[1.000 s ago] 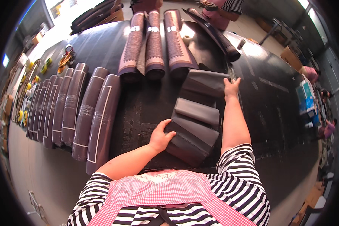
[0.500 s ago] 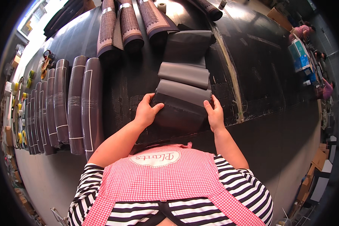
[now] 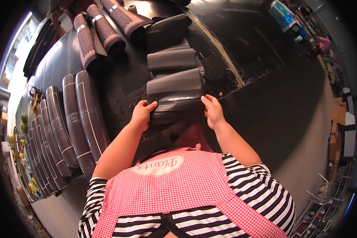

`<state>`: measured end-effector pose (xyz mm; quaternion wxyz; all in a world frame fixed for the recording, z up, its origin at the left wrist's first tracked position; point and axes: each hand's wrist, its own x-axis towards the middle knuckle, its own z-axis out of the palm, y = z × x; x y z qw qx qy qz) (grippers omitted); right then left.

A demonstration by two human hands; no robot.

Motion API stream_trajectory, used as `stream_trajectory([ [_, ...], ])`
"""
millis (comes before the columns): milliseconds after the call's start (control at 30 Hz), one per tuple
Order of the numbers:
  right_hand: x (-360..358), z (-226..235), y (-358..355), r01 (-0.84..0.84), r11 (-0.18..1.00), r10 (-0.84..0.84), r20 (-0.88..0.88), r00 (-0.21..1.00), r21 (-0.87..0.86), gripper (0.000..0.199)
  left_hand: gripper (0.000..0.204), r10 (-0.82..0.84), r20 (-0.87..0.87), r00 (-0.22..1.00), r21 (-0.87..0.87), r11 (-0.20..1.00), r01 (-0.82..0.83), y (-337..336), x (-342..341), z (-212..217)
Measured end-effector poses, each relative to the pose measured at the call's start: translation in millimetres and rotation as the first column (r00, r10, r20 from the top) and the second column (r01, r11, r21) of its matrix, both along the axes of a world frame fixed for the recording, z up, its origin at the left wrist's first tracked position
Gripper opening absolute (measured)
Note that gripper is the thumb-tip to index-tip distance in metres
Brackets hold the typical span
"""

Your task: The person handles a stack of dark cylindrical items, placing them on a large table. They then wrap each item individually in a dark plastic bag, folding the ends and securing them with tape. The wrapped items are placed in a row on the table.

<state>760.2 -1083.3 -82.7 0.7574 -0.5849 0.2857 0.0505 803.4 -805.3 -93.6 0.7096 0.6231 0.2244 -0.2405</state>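
Black plastic sheeting [image 3: 174,85], folded in loose overlapping layers, lies on the dark table [image 3: 125,85] in front of me. My left hand [image 3: 141,115] grips its near left edge, thumb on top and the other fingers curled at the side. At the near right edge my right hand [image 3: 214,111] pinches it, its fingertips partly hidden. Between the hands a shiny strip runs across the sheeting, and thin stacked layers show below it. Beyond, more of the sheeting stretches away toward the patterned rolls.
Several dark rolls wrapped in clear film [image 3: 73,113] lie side by side at the left. Patterned brown rolls [image 3: 107,39] lie at the back. Scissors [image 3: 35,104] and yellow-green tape rolls [image 3: 23,123] are at the far left. A person in pink [image 3: 325,44] is at the far right.
The view has turned, so the table and rolls sit differently in it. The sheeting's near part now shows a shiny strip and stacked layers. Both hands still hold its sides.
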Motion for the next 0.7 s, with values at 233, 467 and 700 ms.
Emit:
stream_trajectory([
  [233, -6, -2, -10, -0.287, 0.806, 0.291, 0.075, 0.954, 0.517, 0.035, 0.024, -0.105, 0.079, 0.991, -0.022, 0.994, 0.107, 8, -28, -1],
  [467, -25, -22, -48, -0.405, 0.629, 0.38, 0.192, 0.905, 0.664, 0.058, 0.038, -0.461, 0.302, 0.835, 0.372, 0.863, 0.342, 8, -67, -5],
  [700, -52, -18, -29, -0.31, 0.859, 0.351, -0.027, 0.936, 0.407, 0.05, 0.08, -0.728, 0.24, 0.642, 0.409, 0.676, 0.613, 15, -110, 15],
])
